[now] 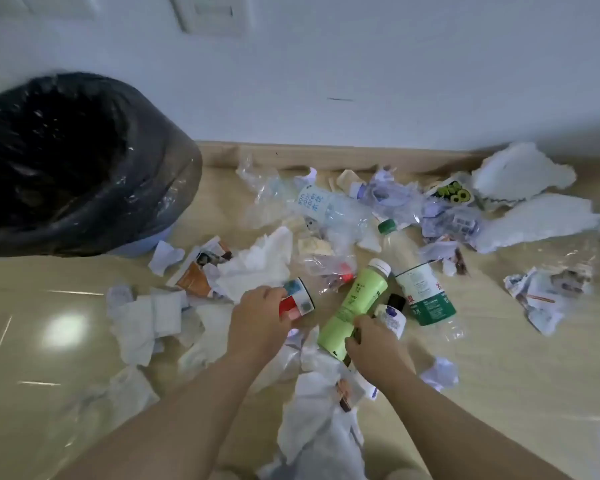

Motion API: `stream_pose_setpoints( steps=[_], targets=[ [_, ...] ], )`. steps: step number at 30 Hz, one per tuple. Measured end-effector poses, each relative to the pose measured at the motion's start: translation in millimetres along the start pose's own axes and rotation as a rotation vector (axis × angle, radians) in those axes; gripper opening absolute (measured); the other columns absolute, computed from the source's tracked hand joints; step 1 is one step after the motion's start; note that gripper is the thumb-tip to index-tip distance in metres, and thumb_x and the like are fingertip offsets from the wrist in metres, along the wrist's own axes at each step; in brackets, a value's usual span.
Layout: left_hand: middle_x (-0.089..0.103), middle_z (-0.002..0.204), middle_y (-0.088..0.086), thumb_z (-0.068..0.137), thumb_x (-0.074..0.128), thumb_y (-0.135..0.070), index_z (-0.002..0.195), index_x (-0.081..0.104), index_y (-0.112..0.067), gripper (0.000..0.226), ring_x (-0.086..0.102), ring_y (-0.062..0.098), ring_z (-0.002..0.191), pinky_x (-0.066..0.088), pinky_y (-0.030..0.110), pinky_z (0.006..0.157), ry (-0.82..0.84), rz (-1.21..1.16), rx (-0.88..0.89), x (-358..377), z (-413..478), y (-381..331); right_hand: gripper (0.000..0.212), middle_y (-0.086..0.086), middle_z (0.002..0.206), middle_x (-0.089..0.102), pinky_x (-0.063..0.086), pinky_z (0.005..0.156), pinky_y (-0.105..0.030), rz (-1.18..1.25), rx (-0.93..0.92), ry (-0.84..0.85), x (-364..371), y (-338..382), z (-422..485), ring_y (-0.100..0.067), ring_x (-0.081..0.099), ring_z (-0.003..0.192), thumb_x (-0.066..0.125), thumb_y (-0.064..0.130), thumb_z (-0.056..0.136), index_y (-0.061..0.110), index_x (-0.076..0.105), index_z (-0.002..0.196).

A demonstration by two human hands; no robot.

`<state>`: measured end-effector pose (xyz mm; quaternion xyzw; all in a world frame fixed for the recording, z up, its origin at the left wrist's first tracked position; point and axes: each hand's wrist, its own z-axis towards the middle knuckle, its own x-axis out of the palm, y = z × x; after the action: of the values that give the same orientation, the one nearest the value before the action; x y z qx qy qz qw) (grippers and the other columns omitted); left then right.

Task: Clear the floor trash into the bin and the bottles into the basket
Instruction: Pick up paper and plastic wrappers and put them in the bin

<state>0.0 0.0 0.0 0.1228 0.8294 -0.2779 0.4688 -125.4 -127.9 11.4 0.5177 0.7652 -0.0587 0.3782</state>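
Both hands work amid litter on the floor [499, 358]: left hand [257, 320] curls round a small red-and-white container [298, 301], right hand [374, 348] seemingly grips the base of the green bottle [357, 303], fingers mostly hidden. It lies flat and looks light, stiff and slick, so mid-body is the best hold. Bin [84, 161] stands far left.

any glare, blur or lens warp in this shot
Head view: a glare patch on the glossy floor at lower left; the skirting board bows from wide-angle warp; the right edge and the wall switch plate are blurred; the bin interior is too dark to read; the green bottle is fairly sharp.
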Motion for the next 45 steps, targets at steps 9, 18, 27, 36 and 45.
stream_pose_setpoints(
  steps=[9,18,27,36,45],
  targets=[
    [0.047,0.132,-0.004,0.08,0.061,-0.037,0.134,0.037,-0.022,0.061,0.042,0.018,0.124,0.041,0.035,0.099,-0.059,-0.009,-0.052,36.1,32.6,4.7,0.021,-0.007,0.103,0.057,0.048,0.083,-0.041,0.187,0.091,-0.172,7.6,1.2,46.0,-0.027,0.055,0.096,0.041,0.033,0.094,0.014,0.042,0.103],
    [0.046,0.13,0.002,0.079,0.064,-0.04,0.134,0.035,-0.021,0.065,0.047,0.024,0.119,0.043,0.034,0.089,0.119,0.046,-0.021,17.1,59.4,-2.1,0.024,-0.007,0.11,0.049,0.049,0.081,-0.04,0.062,-0.015,-0.223,-15.0,22.1,60.6,-0.028,0.054,0.099,0.042,0.03,0.094,0.01,0.049,0.105],
    [0.048,0.126,0.003,0.089,0.049,-0.045,0.131,0.041,-0.021,0.05,0.049,0.025,0.114,0.041,0.033,0.089,0.051,0.176,0.083,2.6,55.2,-2.1,0.029,-0.008,0.119,0.047,0.046,0.079,-0.036,0.03,-0.149,-0.393,-36.1,53.8,57.0,-0.027,0.052,0.103,0.05,0.019,0.09,0.009,0.045,0.116],
    [0.053,0.121,0.0,0.094,0.048,-0.031,0.121,0.053,-0.021,0.029,0.052,0.018,0.108,0.044,0.029,0.087,-0.096,0.008,0.126,-47.7,40.8,-3.4,0.033,-0.005,0.121,0.044,0.047,0.081,-0.032,-0.051,-0.234,-0.381,-64.6,45.1,38.3,-0.023,0.049,0.106,0.054,0.024,0.089,0.016,0.042,0.118],
    [0.034,0.145,-0.001,0.097,0.042,-0.035,0.139,0.035,-0.027,0.044,0.037,0.021,0.13,0.035,0.033,0.1,-0.088,0.085,0.194,-67.1,34.8,2.4,0.046,-0.004,0.136,0.04,0.042,0.1,-0.037,-0.223,-0.21,-0.247,-59.6,22.3,23.4,-0.024,0.043,0.122,0.049,0.028,0.092,0.02,0.036,0.135]
  ],
)
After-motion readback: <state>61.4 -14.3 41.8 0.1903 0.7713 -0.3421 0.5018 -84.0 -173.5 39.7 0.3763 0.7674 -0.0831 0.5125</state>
